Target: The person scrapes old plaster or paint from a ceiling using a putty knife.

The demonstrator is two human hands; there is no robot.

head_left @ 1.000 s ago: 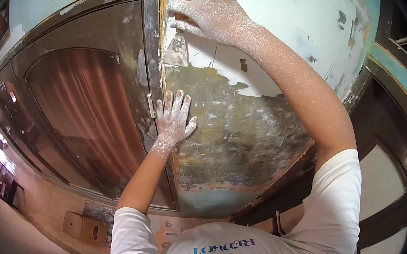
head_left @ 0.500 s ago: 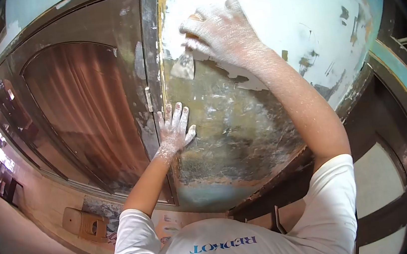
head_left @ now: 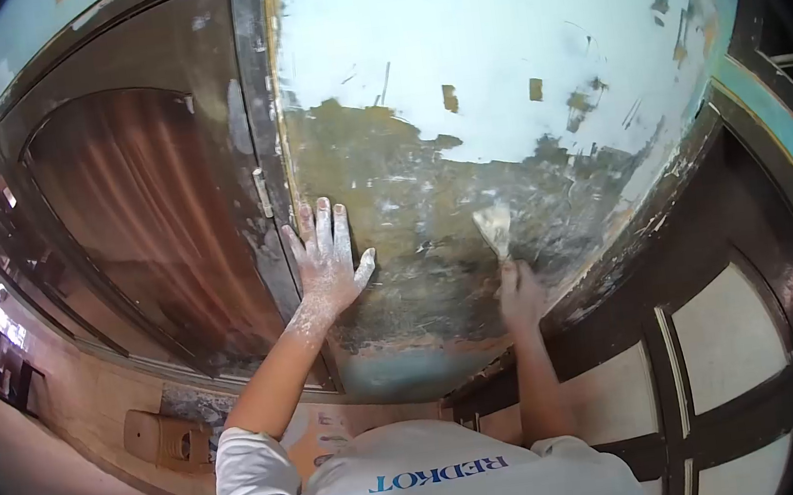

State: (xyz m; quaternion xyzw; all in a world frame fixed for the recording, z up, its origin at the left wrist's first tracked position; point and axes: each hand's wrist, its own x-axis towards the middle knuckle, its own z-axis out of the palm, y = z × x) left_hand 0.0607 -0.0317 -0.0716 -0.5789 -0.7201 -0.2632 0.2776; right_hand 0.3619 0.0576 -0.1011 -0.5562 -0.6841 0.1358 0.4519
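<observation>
My left hand (head_left: 330, 263), dusted white, lies flat with spread fingers on the bare dark wall beside the door frame. Lower right of it, my right hand (head_left: 521, 297) is closed round the handle of a putty knife (head_left: 494, 228), its blade pointing up near the scraped dark wall (head_left: 390, 190). Motion slightly blurs that hand. Above both hands, white coating (head_left: 488, 22) covers the upper wall, with a ragged lower edge and several dark patches.
At the left, a dark-framed door (head_left: 246, 89) has a reddish-brown curtain (head_left: 147, 207) behind its panel. A brown plastic stool (head_left: 166, 440) stands on the floor at lower left. Dark furniture with pale panels (head_left: 729, 337) is at lower right.
My right hand has come down from the upper white coating to the lower dark wall, with the putty knife now pointing up. My left hand stays flat on the wall; the view has shifted slightly.
</observation>
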